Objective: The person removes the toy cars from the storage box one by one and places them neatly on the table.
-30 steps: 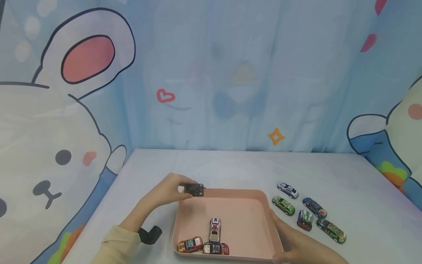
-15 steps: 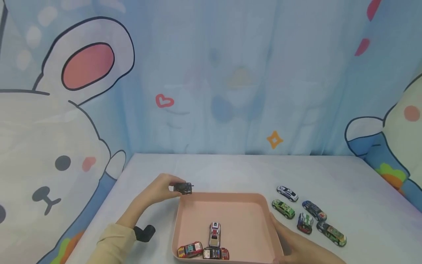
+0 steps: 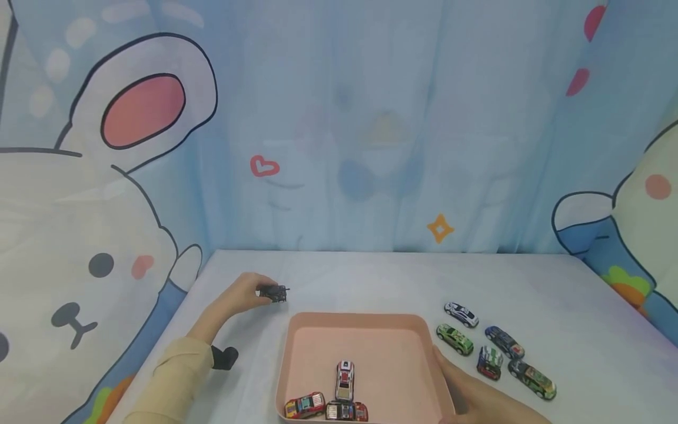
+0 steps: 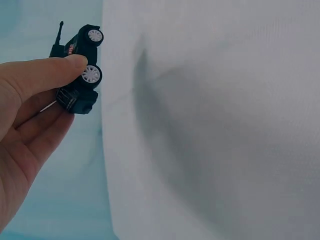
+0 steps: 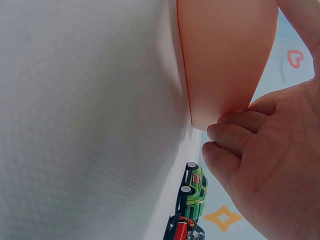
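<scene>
My left hand point(image 3: 241, 294) holds a small black toy car point(image 3: 274, 293) pinched between thumb and fingers, above the white table beyond the tray's far left corner. In the left wrist view the black toy car point(image 4: 82, 70) shows white spoked wheels and a thin rod sticking out. A peach tray point(image 3: 392, 368) sits at the table's front; its near edge is partly cut off. Inside, near its left front, lie a white-and-red toy car point(image 3: 345, 380), a red-and-yellow one point(image 3: 305, 405) and a dark-and-red one point(image 3: 346, 411). My right hand point(image 5: 280, 145) rests extended fingers against the tray's right outer wall.
Several toy cars lie on the table right of the tray: a white one point(image 3: 461, 314), a green one point(image 3: 454, 339), a blue one point(image 3: 505, 342) and others. A printed blue curtain point(image 3: 344, 118) hangs behind the table point(image 3: 371, 280).
My left hand has carried the black toy car leftward, from over the tray's far left corner to beyond its left side. The right hand stays at the tray; the head view has shifted slightly.
</scene>
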Action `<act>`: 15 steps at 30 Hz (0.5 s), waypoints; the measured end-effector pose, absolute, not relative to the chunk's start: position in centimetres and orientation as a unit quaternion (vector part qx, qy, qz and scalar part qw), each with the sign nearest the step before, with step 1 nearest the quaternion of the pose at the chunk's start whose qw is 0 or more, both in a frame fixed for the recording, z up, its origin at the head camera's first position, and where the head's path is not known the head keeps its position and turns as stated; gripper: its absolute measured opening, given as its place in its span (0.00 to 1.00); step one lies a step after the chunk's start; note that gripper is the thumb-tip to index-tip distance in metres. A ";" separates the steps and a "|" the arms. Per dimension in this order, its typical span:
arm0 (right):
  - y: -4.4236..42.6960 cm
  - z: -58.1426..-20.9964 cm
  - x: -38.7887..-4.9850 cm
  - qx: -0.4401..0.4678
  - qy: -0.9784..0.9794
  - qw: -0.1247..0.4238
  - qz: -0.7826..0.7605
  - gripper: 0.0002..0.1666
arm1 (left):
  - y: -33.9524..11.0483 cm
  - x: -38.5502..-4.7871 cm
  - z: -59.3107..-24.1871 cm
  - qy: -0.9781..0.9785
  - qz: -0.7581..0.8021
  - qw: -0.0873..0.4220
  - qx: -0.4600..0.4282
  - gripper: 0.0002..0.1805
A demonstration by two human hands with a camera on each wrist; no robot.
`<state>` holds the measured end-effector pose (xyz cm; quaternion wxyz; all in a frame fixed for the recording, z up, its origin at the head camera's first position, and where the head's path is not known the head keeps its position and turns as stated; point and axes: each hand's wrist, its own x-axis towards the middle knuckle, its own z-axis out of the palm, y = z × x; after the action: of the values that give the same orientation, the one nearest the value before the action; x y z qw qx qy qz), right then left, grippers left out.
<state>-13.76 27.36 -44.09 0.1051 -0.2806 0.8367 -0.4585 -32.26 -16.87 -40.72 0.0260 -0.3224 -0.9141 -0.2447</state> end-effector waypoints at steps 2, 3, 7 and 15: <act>27.3 -44.0 -13.7 -0.274 0.823 0.125 -0.482 0.55 | -17.0 -32.9 -41.3 -0.916 -0.244 0.024 -0.318 0.17; 27.3 -44.0 -13.7 -0.269 0.818 0.136 -0.490 0.55 | -17.0 -33.2 -41.7 -0.916 -0.244 0.023 -0.317 0.17; 27.2 -43.9 -13.8 -0.268 0.825 0.137 -0.478 0.56 | -16.8 -34.0 -42.8 -0.919 -0.241 0.016 -0.310 0.16; 27.1 -44.0 -13.5 -0.245 0.841 0.131 -0.464 0.60 | -15.9 -34.1 -43.3 -0.932 -0.243 -0.014 -0.270 0.17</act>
<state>-13.51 27.11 -43.97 0.1312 -0.2447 0.8413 -0.4638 -34.06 -15.87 -43.32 -0.0136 -0.2698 -0.9316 -0.2432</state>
